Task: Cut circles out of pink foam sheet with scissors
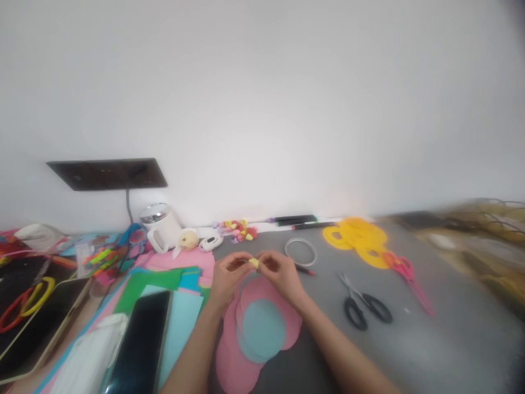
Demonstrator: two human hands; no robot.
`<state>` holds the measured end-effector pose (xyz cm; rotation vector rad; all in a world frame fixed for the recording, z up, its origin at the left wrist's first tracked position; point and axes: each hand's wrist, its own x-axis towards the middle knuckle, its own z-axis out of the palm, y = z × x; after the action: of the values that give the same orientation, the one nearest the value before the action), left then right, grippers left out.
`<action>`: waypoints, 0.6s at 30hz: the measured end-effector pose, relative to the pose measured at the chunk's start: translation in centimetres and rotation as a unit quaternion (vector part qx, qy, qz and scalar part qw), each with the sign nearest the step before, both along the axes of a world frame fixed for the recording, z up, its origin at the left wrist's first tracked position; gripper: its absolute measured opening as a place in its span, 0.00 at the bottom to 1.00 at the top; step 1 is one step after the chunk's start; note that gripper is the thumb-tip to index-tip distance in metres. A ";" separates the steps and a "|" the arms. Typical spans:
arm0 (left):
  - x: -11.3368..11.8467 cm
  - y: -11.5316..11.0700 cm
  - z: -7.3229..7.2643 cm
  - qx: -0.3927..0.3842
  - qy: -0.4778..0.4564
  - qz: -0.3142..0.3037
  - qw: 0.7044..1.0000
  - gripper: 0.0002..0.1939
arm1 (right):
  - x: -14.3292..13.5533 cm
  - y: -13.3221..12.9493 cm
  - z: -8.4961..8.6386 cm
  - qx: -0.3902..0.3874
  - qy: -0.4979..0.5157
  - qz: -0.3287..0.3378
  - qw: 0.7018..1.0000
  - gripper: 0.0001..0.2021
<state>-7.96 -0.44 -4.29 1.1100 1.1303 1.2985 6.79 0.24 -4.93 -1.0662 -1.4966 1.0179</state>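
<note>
Both my hands meet above the grey table, fingertips pinched on a small yellow piece (254,263). My left hand (230,274) grips its left side, and my right hand (282,273) grips its right side. Under and in front of them lie overlapping pink paper circles (233,358) with light blue circles (264,330) on top. Behind my hands sits a cluster of small colourful pieces (238,230). A silver ring (301,251) rests just beyond my right hand, and a red-tipped pen is partly hidden by that hand.
Black-handled scissors (364,305), pink scissors (412,279) and yellow cutouts (359,238) lie to the right. At left are a phone (141,345), coloured paper (145,282) and a white mug (162,230). Pens (295,220) lie near the wall.
</note>
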 end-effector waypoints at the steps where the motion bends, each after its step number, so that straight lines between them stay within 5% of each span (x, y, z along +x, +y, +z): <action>1: 0.0 0.0 0.0 0.001 0.000 -0.003 1.000 0.11 | 0.0 0.0 0.0 -0.026 0.014 0.012 0.999 0.07; 4: 0.1 0.0 -0.2 -0.009 0.006 -0.005 1.000 0.10 | -0.1 0.0 -0.2 -0.033 0.021 0.016 0.999 0.07; 10: 0.5 0.1 -0.5 -0.021 0.008 -0.011 1.000 0.09 | -0.1 -0.3 -1.0 0.172 -0.110 -0.044 0.978 0.06; 18: 0.3 0.1 -0.9 -0.024 0.006 -0.028 0.999 0.14 | -0.1 -0.1 -1.1 0.104 -0.063 -0.046 0.992 0.03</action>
<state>-7.68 -0.32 -5.24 1.1089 1.1263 1.2169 6.74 0.16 -6.02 -1.0549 -1.6004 0.7254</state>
